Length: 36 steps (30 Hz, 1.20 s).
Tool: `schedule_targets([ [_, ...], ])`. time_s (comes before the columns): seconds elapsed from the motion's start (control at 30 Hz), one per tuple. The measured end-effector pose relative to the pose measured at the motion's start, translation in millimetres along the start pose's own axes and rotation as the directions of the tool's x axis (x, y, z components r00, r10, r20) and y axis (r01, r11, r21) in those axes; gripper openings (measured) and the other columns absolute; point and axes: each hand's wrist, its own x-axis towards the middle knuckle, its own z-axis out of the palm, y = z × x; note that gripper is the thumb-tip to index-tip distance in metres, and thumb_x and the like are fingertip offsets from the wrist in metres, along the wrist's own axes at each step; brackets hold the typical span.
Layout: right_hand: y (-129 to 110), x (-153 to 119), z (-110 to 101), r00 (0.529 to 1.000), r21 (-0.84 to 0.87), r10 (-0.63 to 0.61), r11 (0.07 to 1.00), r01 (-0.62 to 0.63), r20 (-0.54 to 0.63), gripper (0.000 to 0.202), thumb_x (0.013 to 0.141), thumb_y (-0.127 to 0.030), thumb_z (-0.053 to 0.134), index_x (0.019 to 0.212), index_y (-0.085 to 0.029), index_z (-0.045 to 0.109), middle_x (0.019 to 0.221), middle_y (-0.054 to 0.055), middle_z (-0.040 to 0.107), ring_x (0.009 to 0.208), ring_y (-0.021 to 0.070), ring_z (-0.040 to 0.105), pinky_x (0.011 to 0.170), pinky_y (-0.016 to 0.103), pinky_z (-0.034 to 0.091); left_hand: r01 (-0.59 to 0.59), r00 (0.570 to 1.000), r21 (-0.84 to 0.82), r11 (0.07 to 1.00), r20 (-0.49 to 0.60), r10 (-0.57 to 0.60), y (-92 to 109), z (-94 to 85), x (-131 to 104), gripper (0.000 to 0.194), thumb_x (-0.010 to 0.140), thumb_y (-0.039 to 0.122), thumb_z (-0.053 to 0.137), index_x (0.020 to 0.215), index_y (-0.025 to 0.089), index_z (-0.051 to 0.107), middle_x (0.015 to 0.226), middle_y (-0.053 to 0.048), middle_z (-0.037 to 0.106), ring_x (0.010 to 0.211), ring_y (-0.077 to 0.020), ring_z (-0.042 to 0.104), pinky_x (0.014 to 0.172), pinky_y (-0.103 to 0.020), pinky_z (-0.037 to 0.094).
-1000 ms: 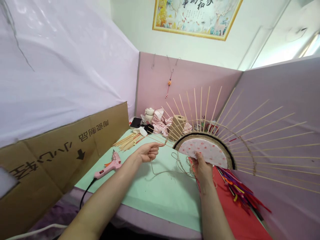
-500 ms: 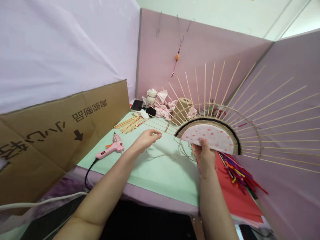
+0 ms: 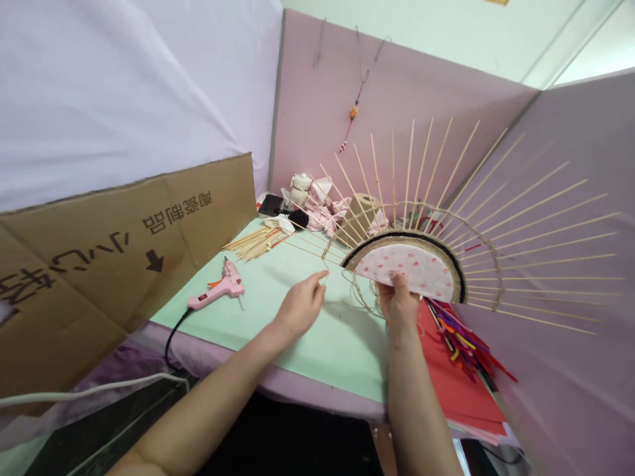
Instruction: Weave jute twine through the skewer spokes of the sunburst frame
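Note:
My right hand [image 3: 398, 301] grips the lower edge of a half-round fan piece [image 3: 407, 264] with white, red-dotted fabric, a black band and thin sticks radiating from its curved rim. Twine [image 3: 497, 264] runs across the sticks in an arc. Loose twine [image 3: 360, 301] hangs below the fan's left corner. My left hand [image 3: 303, 304] is over the table left of that corner, its index finger and thumb near each other; whether twine lies between them is too small to tell.
A pink glue gun [image 3: 221, 291] and a bundle of sticks [image 3: 258, 242] lie on the left of the green-topped table [image 3: 317, 357]. Cardboard [image 3: 198, 244] stands at the left. A twine roll [image 3: 358, 218] is behind; pipe cleaners [image 3: 464, 340] lie on red sheets [image 3: 471, 396] at right.
My left hand has moved down and slightly right, nearer the loose twine. The fan and my right hand have shifted a little left in view.

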Motion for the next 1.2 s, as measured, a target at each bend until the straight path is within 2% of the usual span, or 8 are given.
schedule_targets([
  [0.13, 1.2, -2.5, 5.4, 0.999, 0.036, 0.005, 0.999, -0.006, 0.032, 0.048, 0.054, -0.022, 0.079, 0.097, -0.027, 0.058, 0.086, -0.008, 0.067, 0.077, 0.0093, 0.063, 0.071, 0.028, 0.057, -0.239, 0.97, 0.217, 0.946, 0.105, 0.221, 6.6, 6.3, -34.8, 0.037, 0.082, 0.024, 0.055, 0.118, 0.023, 0.063, 0.118, -0.014, 0.061, 0.115, -0.0299, 0.049, 0.1, -0.043, 0.027],
  [0.27, 0.1, -3.6, 6.4, 0.999, 0.023, 0.019, 1.0, -0.02, 0.049, 0.046, 0.056, -0.024, 0.079, 0.097, -0.027, 0.058, 0.087, -0.007, 0.067, 0.081, 0.0105, 0.063, 0.074, 0.029, 0.056, -0.341, 0.94, 0.33, 0.88, 0.12, 0.319, 5.2, -29.0, -58.4, 0.033, 0.087, 0.028, 0.051, 0.119, 0.026, 0.059, 0.119, -0.01, 0.062, 0.113, -0.0249, 0.053, 0.099, -0.04, 0.032],
  [0.37, -0.4, -3.6, 5.8, 0.998, 0.0, 0.016, 1.0, -0.016, 0.056, 0.046, 0.056, -0.024, 0.079, 0.098, -0.027, 0.058, 0.087, -0.007, 0.067, 0.082, 0.0109, 0.063, 0.076, 0.03, 0.056, -0.136, 0.948, 0.487, 0.863, -0.191, 0.256, -10.0, -82.2, -65.1, 0.028, 0.09, 0.028, 0.043, 0.112, 0.021, 0.059, 0.109, -0.01, 0.064, 0.104, -0.0238, 0.056, 0.094, -0.036, 0.039],
  [0.53, 1.8, -5.8, 7.3, 0.999, 0.02, 0.026, 0.999, -0.027, 0.043, 0.046, 0.055, -0.023, 0.079, 0.096, -0.026, 0.059, 0.083, -0.008, 0.067, 0.078, 0.0092, 0.063, 0.073, 0.027, 0.056, 0.299, 0.945, 0.791, 0.533, -0.323, -0.051, -45.0, -152.0, -66.8, 0.045, 0.083, 0.026, 0.044, 0.122, 0.008, 0.052, 0.118, -0.019, 0.056, 0.11, -0.0356, 0.05, 0.091, -0.047, 0.039],
  [0.8, 4.9, -5.2, 7.6, 0.999, 0.005, 0.027, 1.0, -0.027, 0.029, 0.049, 0.052, -0.022, 0.081, 0.096, -0.027, 0.058, 0.084, -0.008, 0.066, 0.077, 0.0106, 0.064, 0.069, 0.029, 0.058, 0.333, 0.941, 0.802, 0.496, -0.25, -0.227, -74.4, -149.9, -45.9, 0.038, 0.085, 0.032, 0.041, 0.112, 0.013, 0.059, 0.11, -0.016, 0.056, 0.108, -0.0332, 0.049, 0.089, -0.043, 0.04],
  [0.93, 5.8, -1.8, 5.4, 1.0, 0.02, 0.03, 0.999, -0.03, 0.004, 0.049, 0.052, -0.022, 0.08, 0.096, -0.027, 0.058, 0.083, -0.008, 0.066, 0.076, 0.0107, 0.064, 0.071, 0.03, 0.057, 0.317, 0.934, 0.629, 0.71, -0.337, -0.119, -62.7, -156.3, -49.5, 0.038, 0.087, 0.034, 0.037, 0.109, 0.013, 0.059, 0.105, -0.014, 0.056, 0.1, -0.0285, 0.053, 0.087, -0.039, 0.041],
  [1.07, 2.8, -1.7, 9.1, 0.999, 0.081, 0.047, 0.996, -0.048, 0.017, 0.049, 0.052, -0.02, 0.081, 0.095, -0.027, 0.059, 0.083, -0.008, 0.067, 0.079, 0.0117, 0.064, 0.072, 0.032, 0.058, 0.128, 0.941, 0.003, 0.992, -0.317, -0.12, -30.1, -144.7, -60.0, 0.036, 0.085, 0.045, 0.048, 0.104, 0.016, 0.058, 0.077, -0.004, 0.056, 0.071, -0.017, 0.051, 0.07, -0.03, 0.042],
  [1.2, -2.8, -0.8, 16.8, 0.997, 0.126, 0.057, 0.99, -0.062, 0.05, 0.045, 0.06, -0.026, 0.079, 0.1, -0.027, 0.06, 0.09, -0.006, 0.069, 0.087, 0.012, 0.065, 0.078, 0.031, 0.057, 0.02, 0.975, -0.575, 0.818, -0.171, -0.144, -6.5, -105.7, -60.5, 0.038, 0.082, 0.049, 0.057, 0.101, 0.016, 0.058, 0.063, 0.002, 0.045, 0.055, -0.0096, 0.036, 0.053, -0.024, 0.031],
])
